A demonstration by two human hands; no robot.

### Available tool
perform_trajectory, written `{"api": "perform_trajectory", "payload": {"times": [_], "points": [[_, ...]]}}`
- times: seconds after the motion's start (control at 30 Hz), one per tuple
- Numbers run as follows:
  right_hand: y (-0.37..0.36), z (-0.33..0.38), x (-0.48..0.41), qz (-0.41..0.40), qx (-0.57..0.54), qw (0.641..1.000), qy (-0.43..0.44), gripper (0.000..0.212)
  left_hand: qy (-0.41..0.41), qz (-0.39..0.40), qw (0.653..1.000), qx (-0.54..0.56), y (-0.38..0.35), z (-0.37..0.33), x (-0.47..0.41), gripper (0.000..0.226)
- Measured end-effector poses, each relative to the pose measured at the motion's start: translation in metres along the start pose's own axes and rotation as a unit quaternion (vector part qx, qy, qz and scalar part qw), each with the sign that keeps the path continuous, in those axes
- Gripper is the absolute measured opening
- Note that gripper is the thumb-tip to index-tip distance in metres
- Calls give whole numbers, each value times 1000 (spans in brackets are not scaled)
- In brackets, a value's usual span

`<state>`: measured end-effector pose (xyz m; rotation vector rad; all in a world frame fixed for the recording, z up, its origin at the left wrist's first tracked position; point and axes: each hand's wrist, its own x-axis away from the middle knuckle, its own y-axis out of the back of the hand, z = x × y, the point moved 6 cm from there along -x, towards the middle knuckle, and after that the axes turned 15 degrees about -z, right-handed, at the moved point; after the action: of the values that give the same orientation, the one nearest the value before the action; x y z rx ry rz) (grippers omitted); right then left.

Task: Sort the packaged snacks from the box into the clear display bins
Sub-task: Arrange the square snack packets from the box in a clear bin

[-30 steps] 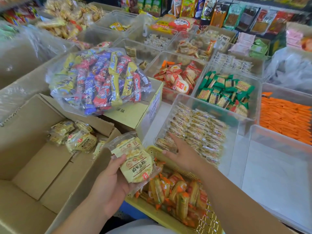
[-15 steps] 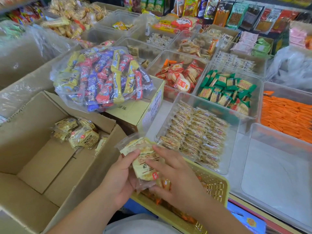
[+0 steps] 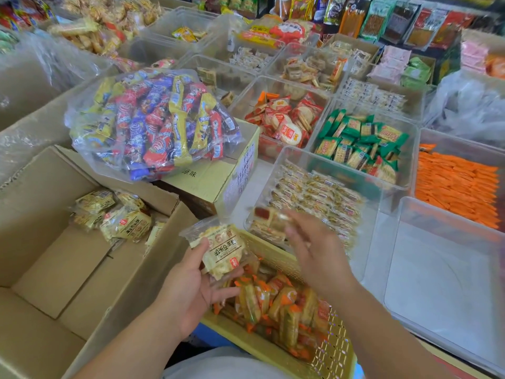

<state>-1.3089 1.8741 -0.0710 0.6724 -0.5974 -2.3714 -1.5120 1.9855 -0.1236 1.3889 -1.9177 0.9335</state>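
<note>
Just over the near-left corner of the basket (image 3: 332, 354), the left hand (image 3: 188, 294) grips a stack (image 3: 222, 251) of pale biscuit packs in clear wrap. Its thumb lies across the top pack's left edge and its fingers curl beneath. The stack is tilted, with its printed face up.

To the right, the right hand (image 3: 314, 253) is blurred, palm down, with fingers reaching toward the near bin (image 3: 373, 214). A small packet (image 3: 269, 216) with a red patch shows at its fingertips, above the bin's near-left corner. The blur hides whether the fingers pinch it or it is loose, so I cannot tell that hand's grip.

The bin is partly filled with rows of small pale packets (image 3: 319, 198) of much the same kind.

At the left stands the open box (image 3: 54, 263). A few loose packs (image 3: 120, 220) like those in the stack lie heaped against its far wall.

The basket is yellow lattice and sits between box and bin, touching the box's right wall. It holds orange-wrapped snacks (image 3: 278, 299).

Behind the box a shut carton (image 3: 216, 184) carries a big clear bag (image 3: 153, 124) of red, blue and yellow wrapped bars.

Right of the near bin is another clear bin (image 3: 448, 283). Farther back, other bins hold green packs (image 3: 360, 140), orange sticks (image 3: 456, 184) and red-wrapped round crackers (image 3: 284, 121).
</note>
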Motion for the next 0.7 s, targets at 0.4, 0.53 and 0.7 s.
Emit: {"api": "perform_trajectory", "payload": {"times": [0.4, 0.53, 0.7], "points": [[-81, -42, -54, 207, 303, 926, -85, 31, 6, 2, 999, 32, 18, -2, -3, 42], [-96, -38, -42, 254, 372, 891, -53, 30, 9, 5, 999, 34, 24, -1, -3, 44], [-96, -45, -33, 295, 340, 889, -87, 54, 4, 40, 999, 31, 22, -3, -1, 56]]}}
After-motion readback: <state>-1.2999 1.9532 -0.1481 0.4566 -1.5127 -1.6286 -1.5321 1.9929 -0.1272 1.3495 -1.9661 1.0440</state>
